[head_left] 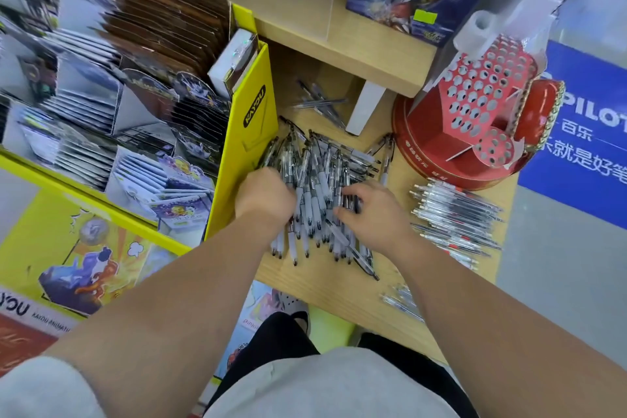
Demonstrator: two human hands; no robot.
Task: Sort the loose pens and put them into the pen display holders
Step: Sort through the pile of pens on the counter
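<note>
The pen pile (315, 173) was being sorted — clutched by the right hand (373, 214), the left hand (266, 195) grip not tellable — like pens needing bunching next.

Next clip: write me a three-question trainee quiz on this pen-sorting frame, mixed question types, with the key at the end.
1. True or false: the red holder shows no pens in its holes.
2. The left hand and right hand both reach into: A) the pen pile; B) the red holder; C) nothing at all.
3. Fill in: the smaller pen row lies on the pile's ___ side, as the person sees it.

Key: 1 true; 2 A; 3 right.
</note>
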